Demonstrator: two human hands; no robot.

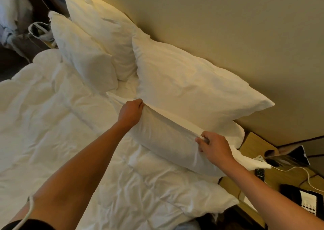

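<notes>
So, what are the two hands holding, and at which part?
Both hold the front pillow by its top edge: the left hand grips the left end, the right hand pinches nearer the right end.

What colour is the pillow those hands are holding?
Plain white pillow, no pattern; the head view shows it best.

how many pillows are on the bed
4. A far pillow leans on the wall, a second pillow stands before it, a big pillow leans on the wall nearer, and the left hand and right hand grip the front pillow. Others may be hidden.
</notes>
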